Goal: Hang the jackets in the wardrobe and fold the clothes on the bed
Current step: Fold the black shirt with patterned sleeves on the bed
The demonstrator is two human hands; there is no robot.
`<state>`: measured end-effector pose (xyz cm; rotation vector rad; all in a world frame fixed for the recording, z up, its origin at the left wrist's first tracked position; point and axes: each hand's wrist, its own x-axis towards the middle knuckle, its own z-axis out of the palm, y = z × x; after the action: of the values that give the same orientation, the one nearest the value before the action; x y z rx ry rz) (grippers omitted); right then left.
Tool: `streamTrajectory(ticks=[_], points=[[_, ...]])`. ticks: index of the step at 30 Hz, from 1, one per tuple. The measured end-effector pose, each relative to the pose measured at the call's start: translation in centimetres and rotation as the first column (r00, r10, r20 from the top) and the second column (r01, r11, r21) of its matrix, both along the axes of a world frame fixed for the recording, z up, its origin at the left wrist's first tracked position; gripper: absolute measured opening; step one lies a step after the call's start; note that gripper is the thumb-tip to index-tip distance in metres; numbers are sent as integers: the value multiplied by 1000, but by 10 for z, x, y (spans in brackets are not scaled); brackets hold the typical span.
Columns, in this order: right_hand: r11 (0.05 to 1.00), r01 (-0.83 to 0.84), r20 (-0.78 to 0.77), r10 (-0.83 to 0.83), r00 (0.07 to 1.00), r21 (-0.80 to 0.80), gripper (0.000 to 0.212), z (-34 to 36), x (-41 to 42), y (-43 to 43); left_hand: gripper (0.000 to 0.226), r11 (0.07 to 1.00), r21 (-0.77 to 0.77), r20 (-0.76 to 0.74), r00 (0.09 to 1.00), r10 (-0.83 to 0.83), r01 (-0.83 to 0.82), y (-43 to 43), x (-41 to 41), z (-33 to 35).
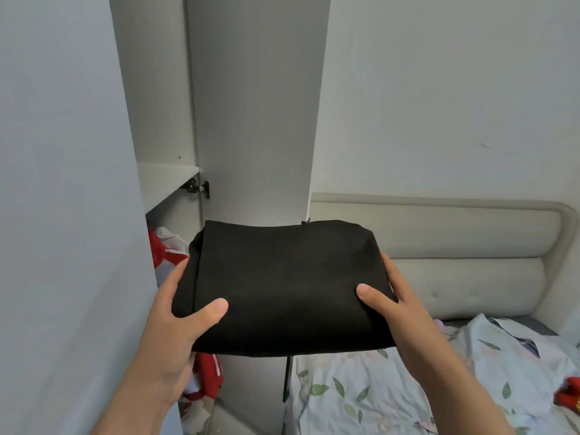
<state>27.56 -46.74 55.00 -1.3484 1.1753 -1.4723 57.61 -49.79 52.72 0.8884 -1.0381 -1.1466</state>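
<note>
The folded black garment [282, 287] is held in the air between wardrobe [251, 120] and bed [376, 397], so folding looks done; stowing it needs a level carry to the shelf [166, 180]. Left hand [175, 318] and right hand [398, 306] grip its sides, thumbs on top, fingers hidden beneath

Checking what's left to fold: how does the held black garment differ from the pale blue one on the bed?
The black garment is folded compact; the pale blue garment lies loose and rumpled. The left hand and right hand hold the black one up; the blue one rests on the bed.
</note>
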Motion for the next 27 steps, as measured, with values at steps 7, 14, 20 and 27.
streamTrajectory(ticks=[7,14,20,27], points=[[992,91,36,-88,995,-90,51,17,20,-78,83,985,-46,-71,984,162,-166,-58,1,16],[965,136,64,-125,990,-222,48,49,44,-152,83,952,-197,-115,970,214,-233,-126,15,42],[954,133,96,-110,989,-270,42,60,71,-212,75,879,-204,-175,899,401,-432,-169,24,49],[945,1,-13,-5,1000,-327,49,76,80,-281,71,781,-260,-110,821,560,-568,-216,23,63]])
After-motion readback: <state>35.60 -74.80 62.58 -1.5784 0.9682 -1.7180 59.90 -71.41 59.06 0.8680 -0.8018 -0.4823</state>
